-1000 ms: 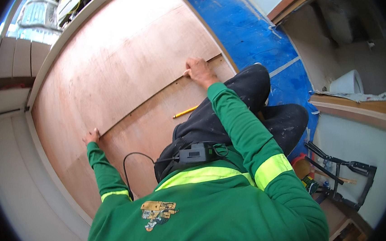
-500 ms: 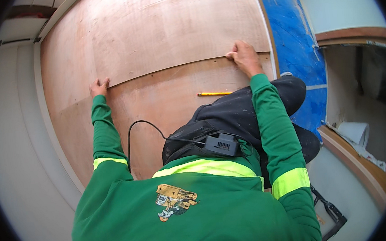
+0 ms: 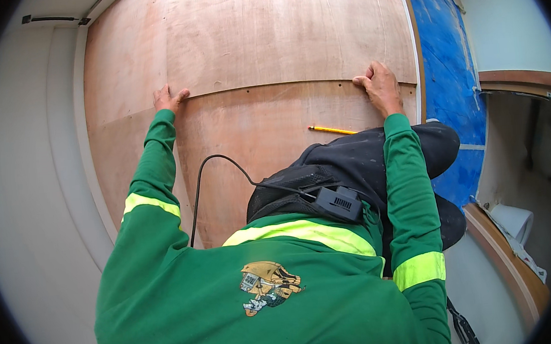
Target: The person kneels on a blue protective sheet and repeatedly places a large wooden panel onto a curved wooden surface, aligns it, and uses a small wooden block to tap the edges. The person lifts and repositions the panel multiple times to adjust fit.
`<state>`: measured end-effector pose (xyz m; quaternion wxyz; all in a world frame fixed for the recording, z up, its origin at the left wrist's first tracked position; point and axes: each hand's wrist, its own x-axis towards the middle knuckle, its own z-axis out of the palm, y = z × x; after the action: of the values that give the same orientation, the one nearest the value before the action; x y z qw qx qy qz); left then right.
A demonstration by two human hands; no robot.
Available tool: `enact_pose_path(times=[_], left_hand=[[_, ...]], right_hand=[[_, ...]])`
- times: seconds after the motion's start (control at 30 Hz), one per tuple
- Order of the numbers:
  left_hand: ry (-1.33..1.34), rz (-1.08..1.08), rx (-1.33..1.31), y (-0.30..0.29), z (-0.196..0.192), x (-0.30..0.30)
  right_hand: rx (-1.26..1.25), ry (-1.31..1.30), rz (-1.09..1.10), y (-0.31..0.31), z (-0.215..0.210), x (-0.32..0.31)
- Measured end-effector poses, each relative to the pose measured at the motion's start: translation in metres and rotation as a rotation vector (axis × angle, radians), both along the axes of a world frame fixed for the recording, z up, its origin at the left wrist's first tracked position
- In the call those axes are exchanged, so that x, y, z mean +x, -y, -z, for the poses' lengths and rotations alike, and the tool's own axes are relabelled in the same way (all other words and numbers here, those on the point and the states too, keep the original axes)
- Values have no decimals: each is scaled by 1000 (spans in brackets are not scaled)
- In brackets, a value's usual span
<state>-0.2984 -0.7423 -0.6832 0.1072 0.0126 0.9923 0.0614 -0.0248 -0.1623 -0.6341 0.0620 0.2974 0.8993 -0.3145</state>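
Observation:
A thin plywood sheet (image 3: 277, 33) lies over a lower plywood board (image 3: 252, 122), its near edge running across between my hands. At the left end of that edge is my left hand (image 3: 169, 101), thumb and fingers spread apart and touching the sheet. Near the right end, my right hand (image 3: 382, 89) has its fingers curled and pinched at the sheet's edge. How far the fingertips reach under it is hidden. A yellow pencil (image 3: 332, 130) rests on the lower board, one end behind my dark trousers.
A black cable (image 3: 199, 178) loops over the board to a black box (image 3: 339, 204) at my waist. Blue sheeting (image 3: 441, 62) covers a strip at the right. A white panel wall (image 3: 22, 159) stands at the left. A white roll (image 3: 512, 222) lies at the right.
The view has shifted, so the boards and both hands appear further right. My left thumb and fingers look more spread; my right hand stays at the sheet's edge.

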Motion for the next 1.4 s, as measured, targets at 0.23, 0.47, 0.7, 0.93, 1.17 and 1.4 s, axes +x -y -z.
enact_pose_path(times=[0.23,0.47,0.7,0.93,1.17,1.4], left_hand=[[446,-188,200,38,-29,-57],[-6,105,49,25,-20,1],[-117,156,70,53,31,-14],[-368,98,263,39,57,38],[-444,-85,115,1,51,58],[-28,-262,-44,-28,4,29]], right_hand=[[-94,-144,-29,-8,25,10],[-56,-122,-33,-5,23,11],[115,-217,-102,-6,42,25],[39,99,211,19,-41,67],[-4,397,225,-4,-25,48],[-45,514,139,-13,-23,50]])
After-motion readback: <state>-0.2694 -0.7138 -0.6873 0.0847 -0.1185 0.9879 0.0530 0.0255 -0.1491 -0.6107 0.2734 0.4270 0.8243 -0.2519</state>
